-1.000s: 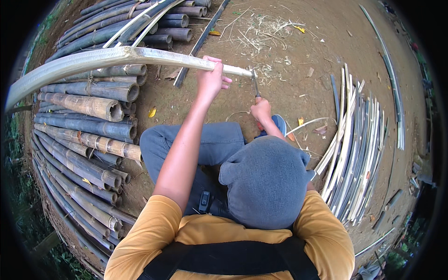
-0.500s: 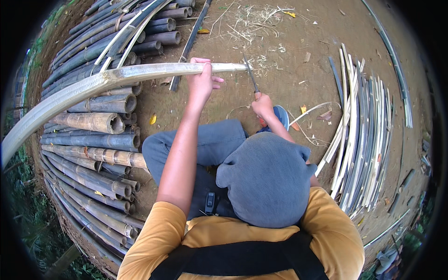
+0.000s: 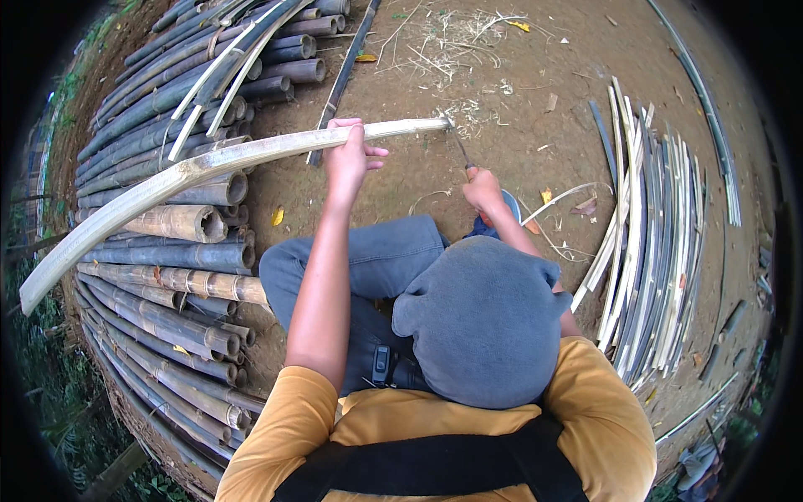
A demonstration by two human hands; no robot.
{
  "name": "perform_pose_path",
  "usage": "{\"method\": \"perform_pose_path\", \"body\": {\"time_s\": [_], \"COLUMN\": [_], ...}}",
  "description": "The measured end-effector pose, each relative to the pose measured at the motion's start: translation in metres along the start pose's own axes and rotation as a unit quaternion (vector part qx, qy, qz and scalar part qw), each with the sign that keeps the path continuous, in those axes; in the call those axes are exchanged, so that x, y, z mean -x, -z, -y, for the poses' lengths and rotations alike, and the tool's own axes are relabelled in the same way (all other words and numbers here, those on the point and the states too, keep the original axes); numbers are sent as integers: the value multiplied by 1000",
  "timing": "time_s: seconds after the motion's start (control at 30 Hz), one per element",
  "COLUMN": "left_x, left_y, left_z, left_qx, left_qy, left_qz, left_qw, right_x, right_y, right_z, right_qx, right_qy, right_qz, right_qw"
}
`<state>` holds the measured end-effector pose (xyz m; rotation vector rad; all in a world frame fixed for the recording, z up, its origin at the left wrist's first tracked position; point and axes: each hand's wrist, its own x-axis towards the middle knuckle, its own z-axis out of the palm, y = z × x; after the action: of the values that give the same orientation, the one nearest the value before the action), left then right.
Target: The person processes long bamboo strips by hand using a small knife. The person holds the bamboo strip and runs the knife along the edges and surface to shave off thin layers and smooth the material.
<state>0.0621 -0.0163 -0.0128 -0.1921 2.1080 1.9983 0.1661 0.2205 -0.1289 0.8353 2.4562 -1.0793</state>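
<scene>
My left hand (image 3: 345,163) is closed around a long pale split bamboo strip (image 3: 251,151), near its right end. The strip bends at a joint and reaches out to the far left over the bamboo pile. In my right hand (image 3: 483,189) is a knife (image 3: 462,151) with a narrow dark blade, gripped by its handle. Its blade meets the right tip of the strip, where the exact contact is too small to make out. Beneath my right hand, a blue shoe (image 3: 510,205) shows in part.
Cut bamboo poles (image 3: 201,253) are stacked along the left. A bundle of thin bamboo strips (image 3: 652,251) lies on the right. Pale shavings (image 3: 456,54) litter the dirt ahead, and a dark split pole (image 3: 343,84) lies beside the stack.
The strip has shifted and its far left end now shows inside the view. My left hand has moved slightly left and nearer. The knife has dropped from crossing the strip to its tip.
</scene>
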Motion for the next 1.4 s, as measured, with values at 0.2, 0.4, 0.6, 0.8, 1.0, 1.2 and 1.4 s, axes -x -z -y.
{"method": "perform_pose_path", "body": {"time_s": [0.2, 0.4, 0.6, 0.8, 1.0, 1.2, 1.4], "left_x": [0, 0, -2, -10, -16, -21, -31], "left_y": [-8, -12, -4, 14, 12, 19, 20], "left_z": [-3, -2, 11, 31, 38, 32, 29], "left_qx": [-2, -2, 51, 83, 93, 92, 89], "left_qy": [-10, -3, -3, 1, 1, -10, -19], "left_qz": [7, -7, -69, -128, -154, -152, -148], "left_qw": [1000, 1000, 996, 988, 984, 984, 985], "right_x": [11, -6, 2, 17, 8, -12, -8], "right_y": [-11, -2, -13, -16, -25, 1, -26], "right_z": [4, -11, -6, 23, 33, 15, 20], "right_qx": [-13, -28, -45, -17, -32, 16, -13], "right_qy": [-18, -30, -10, 22, -18, -4, -48], "right_qz": [-22, -13, 3, -8, -6, 26, -10], "right_qw": [1000, 999, 999, 1000, 999, 1000, 999]}}
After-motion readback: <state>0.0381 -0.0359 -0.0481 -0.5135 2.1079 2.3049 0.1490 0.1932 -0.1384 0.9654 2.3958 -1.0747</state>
